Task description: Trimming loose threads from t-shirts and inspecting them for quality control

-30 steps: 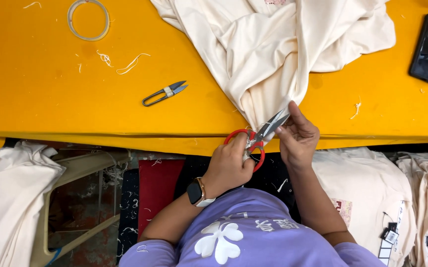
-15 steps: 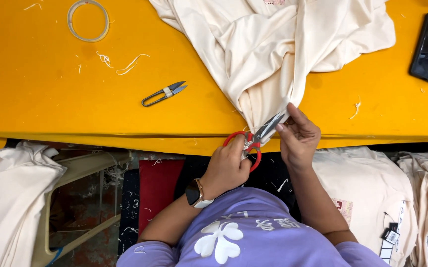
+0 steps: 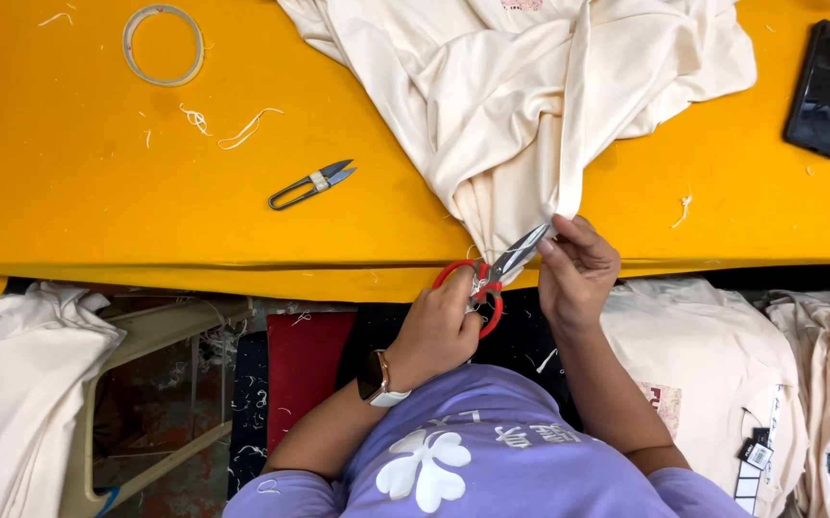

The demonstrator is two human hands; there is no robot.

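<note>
Scissors are gripped by the left hand; cloth, at 12 o'clock, is pinched taut by the right hand for the blades.

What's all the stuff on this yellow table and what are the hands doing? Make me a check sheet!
Surface: yellow table, dotted with bits of thread.
Job's things: cream garment bunched on the table, its corner hanging over the near edge; red-handled scissors at that corner.
Clutter: small thread snips, tape ring, black phone.
Grippers: left hand holds the scissors; right hand pinches the garment's corner.
Cables: nothing seen.
Surroundings: stacks of cream garments below the table, a wooden stool, a watch on the left wrist.
</note>
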